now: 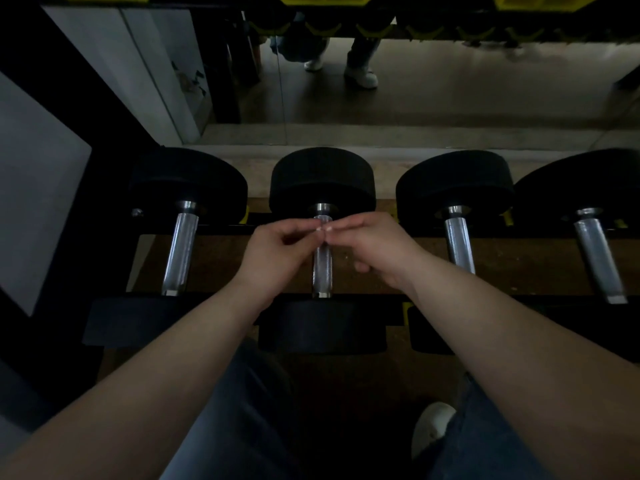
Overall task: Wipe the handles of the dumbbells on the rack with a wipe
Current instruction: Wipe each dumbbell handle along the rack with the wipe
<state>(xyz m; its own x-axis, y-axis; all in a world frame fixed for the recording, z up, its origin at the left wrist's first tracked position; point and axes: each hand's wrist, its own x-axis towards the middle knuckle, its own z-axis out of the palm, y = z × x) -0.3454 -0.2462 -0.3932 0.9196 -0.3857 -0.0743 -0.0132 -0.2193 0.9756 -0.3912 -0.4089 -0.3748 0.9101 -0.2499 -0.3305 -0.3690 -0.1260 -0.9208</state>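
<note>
Four dumbbells (pixel 453 181) sit side by side on a black rack (pixel 214 295). Each one has a shiny metal handle, with a round black weight at the far end and another at the near end. Counting from the left, the first handle (pixel 180 251), the third handle (pixel 459 244) and the fourth handle (pixel 599 261) have nothing touching them. The second handle (pixel 322 271) is in the middle, and both hands are over its far part.

The left hand (pixel 280 244) comes in from the left and the right hand (pixel 377 244) comes in from the right. Fingers on both hands are curled in. The fingertips of the two hands meet right above the second handle, close to the far weight (pixel 322 181). The tips look pressed together like a pinch. It is dark, so I cannot tell if they hold anything between them, or if they touch the metal.

Both arms are bare and reach forward from the bottom corners. Below them are blue jeans (pixel 242 410) and one white shoe (pixel 433 424). Brown floor (pixel 519 265) shows under the handles. Behind the rack stands a mirror (pixel 450 98), and in it are two legs with white shoes. Small yellow parts (pixel 407 310) show on the rack.
</note>
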